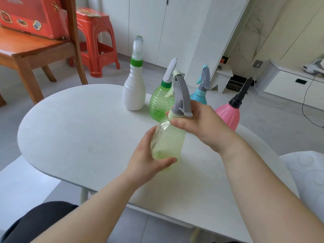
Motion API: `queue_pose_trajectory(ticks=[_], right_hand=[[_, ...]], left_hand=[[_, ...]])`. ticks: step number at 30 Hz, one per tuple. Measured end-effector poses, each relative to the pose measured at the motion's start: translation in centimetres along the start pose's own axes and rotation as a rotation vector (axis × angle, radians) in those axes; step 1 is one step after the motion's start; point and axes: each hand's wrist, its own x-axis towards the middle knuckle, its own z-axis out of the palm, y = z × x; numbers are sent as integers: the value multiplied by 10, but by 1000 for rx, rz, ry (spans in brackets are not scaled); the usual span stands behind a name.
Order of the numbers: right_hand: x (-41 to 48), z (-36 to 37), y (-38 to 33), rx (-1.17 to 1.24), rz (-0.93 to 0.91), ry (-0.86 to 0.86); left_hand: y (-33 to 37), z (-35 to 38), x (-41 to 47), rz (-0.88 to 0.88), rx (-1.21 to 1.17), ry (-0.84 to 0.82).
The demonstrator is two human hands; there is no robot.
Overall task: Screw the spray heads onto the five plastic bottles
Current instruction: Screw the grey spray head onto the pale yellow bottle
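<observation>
A pale yellow-green translucent bottle is held above the white table. My left hand grips its lower body. My right hand holds its neck collar, just under the grey spray head that sits on top. Behind it stand a white bottle with a green collar and clear cap, a ribbed green bottle with a white head, a blue bottle with a grey head, and a pink bottle with a black head.
A wooden chair carrying a red box stands at the back left, with a red plastic stool beside it. White cabinets line the far wall. Cables lie on the floor at the right. A white seat is at my right.
</observation>
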Motion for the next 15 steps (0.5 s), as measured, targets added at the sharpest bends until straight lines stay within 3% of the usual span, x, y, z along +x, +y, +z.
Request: queue_pose_trajectory(ticks=[3, 5, 7, 10, 12, 15], right_hand=[[-3, 8, 6, -90, 12, 222], [-4, 11, 6, -132, 17, 277], [-4, 9, 4, -123, 31, 244], [-3, 3, 4, -34, 61, 148], [-2, 1, 6, 20, 58, 84], [-1, 1, 9, 44, 51, 108]], left_hand=[[6, 21, -9, 9, 244, 204], [8, 25, -13, 34, 335, 210], [7, 15, -8, 64, 293, 125], [10, -13, 8, 26, -48, -177], [11, -23, 17, -7, -149, -325], [7, -14, 17, -5, -98, -205]])
